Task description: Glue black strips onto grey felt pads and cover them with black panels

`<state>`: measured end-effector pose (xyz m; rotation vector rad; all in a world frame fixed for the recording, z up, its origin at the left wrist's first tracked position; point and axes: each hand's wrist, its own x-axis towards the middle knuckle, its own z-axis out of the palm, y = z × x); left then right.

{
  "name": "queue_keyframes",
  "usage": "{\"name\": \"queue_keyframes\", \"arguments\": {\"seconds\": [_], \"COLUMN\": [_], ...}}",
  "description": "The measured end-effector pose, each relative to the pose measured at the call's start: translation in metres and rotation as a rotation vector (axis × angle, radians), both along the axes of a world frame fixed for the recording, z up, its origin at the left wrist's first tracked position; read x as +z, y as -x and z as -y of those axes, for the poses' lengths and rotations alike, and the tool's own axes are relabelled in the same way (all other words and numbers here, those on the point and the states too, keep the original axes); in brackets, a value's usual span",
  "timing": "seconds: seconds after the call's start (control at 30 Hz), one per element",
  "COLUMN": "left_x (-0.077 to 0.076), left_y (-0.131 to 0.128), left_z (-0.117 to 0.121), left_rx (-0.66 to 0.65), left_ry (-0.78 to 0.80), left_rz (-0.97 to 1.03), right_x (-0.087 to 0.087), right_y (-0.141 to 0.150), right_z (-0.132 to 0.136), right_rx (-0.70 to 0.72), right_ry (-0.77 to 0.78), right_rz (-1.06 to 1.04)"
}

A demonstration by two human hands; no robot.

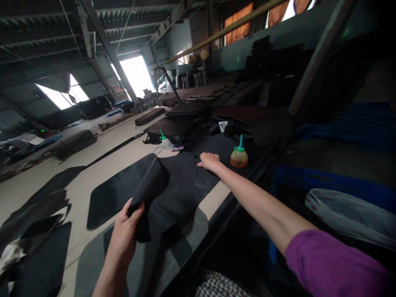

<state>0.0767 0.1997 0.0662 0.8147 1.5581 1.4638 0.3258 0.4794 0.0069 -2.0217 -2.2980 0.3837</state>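
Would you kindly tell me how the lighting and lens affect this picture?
In the head view, the doorway glares white, the blue crate sinks into shadow, and the dark sheet in the left hand shows little texture; there too, the purple sleeve looks stretched, probably by a wide lens.

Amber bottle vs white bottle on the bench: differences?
- Contents: amber bottle shows brown liquid low down; white bottle looks cloudy, contents unclear.
- Place: amber bottle is beside the right hand; white bottle is farther off.
- Spout: amber bottle's points nearly straight up; white bottle's leans left.

Shared: rounded body, green pointed spout.
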Motion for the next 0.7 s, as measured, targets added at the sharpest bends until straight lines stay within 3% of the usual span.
{"name": "queue_keyframes", "arguments": {"seconds": [0.13, 0.27, 0.43, 0.6, 0.7], "left_x": [0.001, 0.001, -0.01, -0.024, -0.023], "left_y": [0.003, 0.006, 0.012, 0.022, 0.033], "left_z": [0.004, 0.008, 0.006, 0.002, 0.012], "left_rx": [0.008, 0.008, -0.012, 0.041, 0.09], "left_ry": [-0.011, -0.033, -0.058, -0.106, -0.125], "left_rz": [0.01, 0.022, 0.036, 0.009, 0.002], "right_x": [-0.004, -0.012, -0.017, -0.009, -0.001], "right_y": [-0.008, -0.011, -0.005, -0.005, -0.012], "right_z": [-0.003, 0.005, 0.016, 0.017, 0.021], "right_rx": [-0.015, -0.03, -0.042, -0.128, -0.067], "right_ry": [0.008, -0.076, -0.12, -0.099, -0.074], "right_rz": [-0.01, -0.044, -0.132, -0.323, -0.536]}}
